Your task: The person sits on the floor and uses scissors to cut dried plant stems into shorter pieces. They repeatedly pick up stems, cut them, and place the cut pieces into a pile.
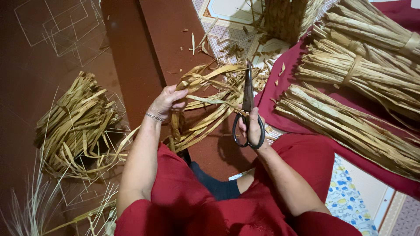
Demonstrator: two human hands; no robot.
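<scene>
A loose bunch of flat, pale-golden dried straw strips (205, 109) hangs over the person's lap, the strips curling and crossing one another, some bent into loops near the top and fanning out toward the lower end. The left hand (167, 101) is closed around the upper part of this bunch, fingers wrapped over several strips. The right hand (253, 126) is closed on a pair of dark metal scissors (248, 105), thumb and fingers through the looped handles, the long blades standing nearly upright and together, their tip among the strips at the top of the bunch. The two hands sit near each other but apart, with the strips between them. To the left on the dark red floor (35, 109) lies a loose heap of cut straw strips (74, 126). To the right, tied sheaves of dried straw (363, 65) rest on a dark red cloth (284, 118), each bound by a straw band. A woven straw basket (286, 17) stands at the top; its contents cannot be seen.
</scene>
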